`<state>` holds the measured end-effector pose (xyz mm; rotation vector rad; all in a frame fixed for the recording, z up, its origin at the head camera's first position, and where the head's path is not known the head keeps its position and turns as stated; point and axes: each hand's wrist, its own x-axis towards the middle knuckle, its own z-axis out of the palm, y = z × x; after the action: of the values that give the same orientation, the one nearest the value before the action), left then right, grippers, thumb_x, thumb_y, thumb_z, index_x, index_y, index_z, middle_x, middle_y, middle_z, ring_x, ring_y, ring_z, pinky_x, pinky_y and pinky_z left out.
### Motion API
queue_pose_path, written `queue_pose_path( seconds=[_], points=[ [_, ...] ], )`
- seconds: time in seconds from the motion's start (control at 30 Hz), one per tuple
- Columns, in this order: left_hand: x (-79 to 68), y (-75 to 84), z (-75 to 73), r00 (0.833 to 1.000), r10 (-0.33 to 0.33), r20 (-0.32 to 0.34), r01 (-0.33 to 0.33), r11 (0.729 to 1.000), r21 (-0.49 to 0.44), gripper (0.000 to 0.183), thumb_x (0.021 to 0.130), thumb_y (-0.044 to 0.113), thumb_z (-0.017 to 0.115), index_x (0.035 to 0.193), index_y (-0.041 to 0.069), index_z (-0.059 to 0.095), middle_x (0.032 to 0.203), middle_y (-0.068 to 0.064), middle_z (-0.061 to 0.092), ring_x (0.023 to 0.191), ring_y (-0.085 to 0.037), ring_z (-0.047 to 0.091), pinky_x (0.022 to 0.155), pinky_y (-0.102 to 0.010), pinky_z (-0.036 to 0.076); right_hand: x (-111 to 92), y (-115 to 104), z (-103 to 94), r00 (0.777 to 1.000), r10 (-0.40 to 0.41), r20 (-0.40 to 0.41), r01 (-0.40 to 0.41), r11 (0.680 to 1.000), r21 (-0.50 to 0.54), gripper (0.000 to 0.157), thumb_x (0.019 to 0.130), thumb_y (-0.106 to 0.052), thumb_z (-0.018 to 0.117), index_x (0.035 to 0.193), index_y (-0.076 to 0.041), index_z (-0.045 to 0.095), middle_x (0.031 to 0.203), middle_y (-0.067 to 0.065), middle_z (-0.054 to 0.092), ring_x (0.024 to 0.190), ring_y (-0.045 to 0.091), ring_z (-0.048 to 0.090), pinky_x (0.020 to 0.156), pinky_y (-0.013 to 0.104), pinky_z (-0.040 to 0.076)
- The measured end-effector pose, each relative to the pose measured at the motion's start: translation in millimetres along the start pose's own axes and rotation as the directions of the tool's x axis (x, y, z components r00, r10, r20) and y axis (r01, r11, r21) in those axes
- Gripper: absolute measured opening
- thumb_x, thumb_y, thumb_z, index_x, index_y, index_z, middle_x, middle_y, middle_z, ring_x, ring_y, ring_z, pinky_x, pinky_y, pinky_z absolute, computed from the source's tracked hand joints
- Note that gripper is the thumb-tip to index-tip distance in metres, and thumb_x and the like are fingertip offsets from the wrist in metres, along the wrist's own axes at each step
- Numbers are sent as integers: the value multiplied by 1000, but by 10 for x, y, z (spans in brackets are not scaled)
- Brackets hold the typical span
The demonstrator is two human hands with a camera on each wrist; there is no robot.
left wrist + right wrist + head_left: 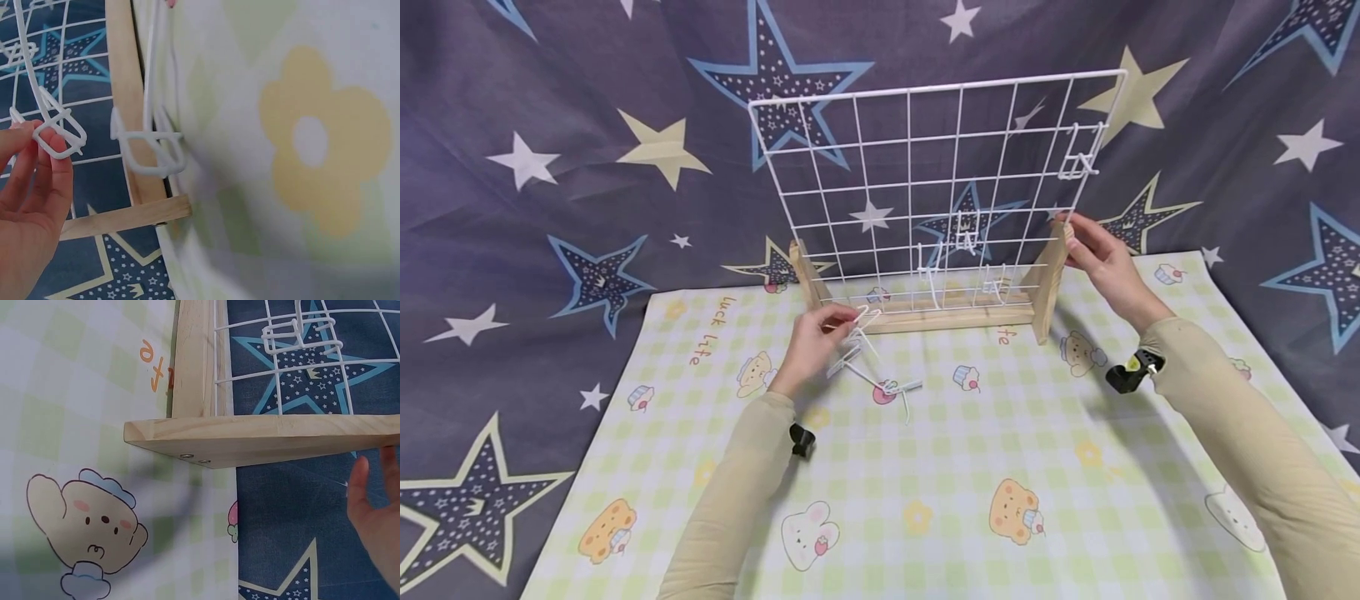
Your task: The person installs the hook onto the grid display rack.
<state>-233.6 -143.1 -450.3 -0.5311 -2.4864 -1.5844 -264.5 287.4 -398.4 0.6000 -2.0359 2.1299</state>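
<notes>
My left hand pinches a white wire hook between thumb and fingers, close to the lower left of the grid. Below that hand, another white wire hook lies on the table; it shows large in the left wrist view. The white wire grid stands upright in a wooden stand. At the grid's right side, my right hand holds the top of the right wooden end board, thumb on its outer face. Some right fingertips are hidden behind the board.
Several white wire hooks hang on the grid, one at the upper right and others lower down, such as a middle hook. A checked cloth with cartoon prints covers the table. Behind hangs a dark star-patterned curtain.
</notes>
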Motion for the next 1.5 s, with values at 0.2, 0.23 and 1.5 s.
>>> queue_pose_path(
  seconds=[0.2, 0.23, 1.5],
  points=[
    [36, 30, -35, 998, -53, -12, 52, 995, -87, 18, 86, -12, 64, 104, -11, 67, 98, -26, 66, 89, -38, 64, 77, -22, 53, 3, -7, -2, 1000, 2, 0, -2, 1000, -9, 42, 100, -6, 51, 142, -4, 47, 134, 1, 54, 118, 9, 51, 89, 18, 49],
    [40, 36, -37, 998, -59, -9, 58, 993, -99, 19, 86, -12, 64, 105, -12, 66, 98, -27, 66, 89, -40, 63, 77, -22, 53, 4, -7, -2, 1000, 3, 1, -3, 1000, -8, 42, 100, -6, 51, 142, -4, 46, 134, 1, 54, 118, 9, 51, 89, 18, 49],
    [471, 471, -62, 990, -4, -143, -47, 935, -351, 19, 86, -13, 64, 105, -14, 62, 91, -16, 69, 75, -19, 66, 74, -37, 58, -14, 5, 17, 1000, 15, -11, -15, 1000, -4, 41, 101, -9, 51, 142, -5, 48, 134, 1, 55, 117, 11, 50, 87, 17, 49]
  ],
)
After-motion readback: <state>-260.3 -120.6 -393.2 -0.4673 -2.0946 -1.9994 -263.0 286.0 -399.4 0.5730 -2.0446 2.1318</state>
